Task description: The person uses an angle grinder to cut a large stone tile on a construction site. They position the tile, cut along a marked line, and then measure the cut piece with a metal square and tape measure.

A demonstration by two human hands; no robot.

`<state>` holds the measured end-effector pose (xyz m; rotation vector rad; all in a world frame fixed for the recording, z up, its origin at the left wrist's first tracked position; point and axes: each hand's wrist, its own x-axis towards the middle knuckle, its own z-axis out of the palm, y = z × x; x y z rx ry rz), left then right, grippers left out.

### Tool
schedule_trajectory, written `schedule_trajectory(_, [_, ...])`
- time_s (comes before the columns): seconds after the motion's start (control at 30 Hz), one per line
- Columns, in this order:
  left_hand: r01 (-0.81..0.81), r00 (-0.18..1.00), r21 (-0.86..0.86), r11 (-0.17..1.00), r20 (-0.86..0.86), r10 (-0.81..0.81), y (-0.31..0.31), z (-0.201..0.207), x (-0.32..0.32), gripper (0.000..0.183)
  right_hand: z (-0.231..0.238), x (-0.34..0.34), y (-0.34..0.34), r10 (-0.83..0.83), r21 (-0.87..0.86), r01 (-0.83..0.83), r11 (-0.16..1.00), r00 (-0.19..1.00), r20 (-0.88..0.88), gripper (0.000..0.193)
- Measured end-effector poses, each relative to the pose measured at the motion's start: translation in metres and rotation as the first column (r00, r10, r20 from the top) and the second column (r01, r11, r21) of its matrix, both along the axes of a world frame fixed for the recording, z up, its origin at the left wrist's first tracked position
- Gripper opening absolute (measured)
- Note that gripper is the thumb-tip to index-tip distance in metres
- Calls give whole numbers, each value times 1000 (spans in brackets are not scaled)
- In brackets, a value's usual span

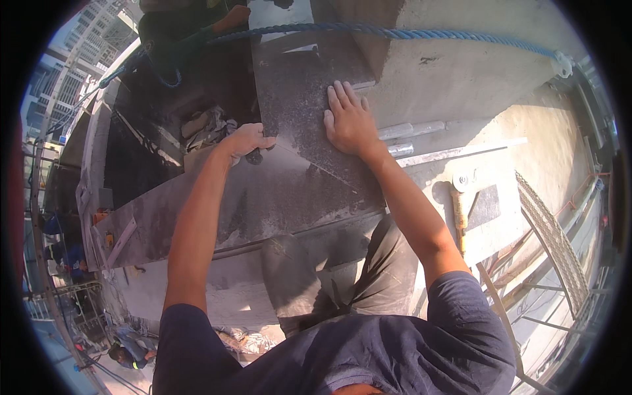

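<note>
Two dark grey stone slabs meet at a diagonal seam in front of me: a far slab (286,92) running away and a near slab (276,197) lying crosswise. My right hand (352,124) rests flat on the far slab by its right edge, fingers stretched out and dusty. My left hand (247,141) is closed at the slabs' inner corner, where the seam begins. Its thumb lies toward the seam and its curled fingers are partly hidden, so what they hold cannot be made out. A small dark patch or object (255,157) shows just below that hand.
A blue rope (395,31) stretches across the far side. Rubble (209,125) lies in the dark opening at left. At right are an angle grinder (460,204) on a pale board (490,227) and a perforated metal strip (553,243). Another person (191,39) is at the far left.
</note>
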<state>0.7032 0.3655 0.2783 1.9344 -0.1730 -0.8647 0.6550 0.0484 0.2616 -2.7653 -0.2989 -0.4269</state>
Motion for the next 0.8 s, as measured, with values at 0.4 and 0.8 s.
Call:
schedule_trajectory(0.4, [116, 982, 71, 991, -160, -104, 8, 9, 32, 36, 81, 53, 22, 23, 120, -28, 992, 999, 42, 60])
schedule_trajectory(0.8, [111, 960, 71, 991, -266, -89, 15, -9, 40, 78, 2, 38, 22, 14, -118, -14, 993, 1000, 0, 66])
